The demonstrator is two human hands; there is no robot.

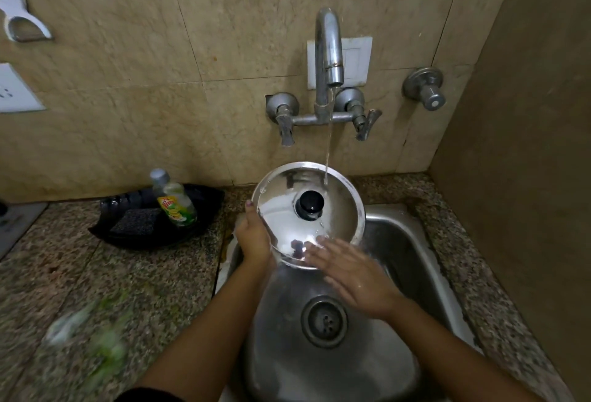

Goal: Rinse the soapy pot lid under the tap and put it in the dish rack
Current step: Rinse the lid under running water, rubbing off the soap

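Observation:
A round steel pot lid (284, 206) with a black knob (309, 204) is held tilted over the back of the steel sink (412, 251). A thin stream of water from the tap (329, 49) lands on the lid's upper right part. My left hand (254, 237) grips the lid's left rim, thumb on top. My right hand (355, 273) lies flat with fingers spread against the lid's lower right face, slightly blurred. No dish rack is in view.
A black tray (204, 206) on the granite counter at the left holds a green dish-soap bottle (174, 200) and a dark scrub pad (137, 219). The sink drain (324, 320) lies below my hands. A second wall valve (427, 88) sits at the right. Blurred greenish items (96, 334) lie front left.

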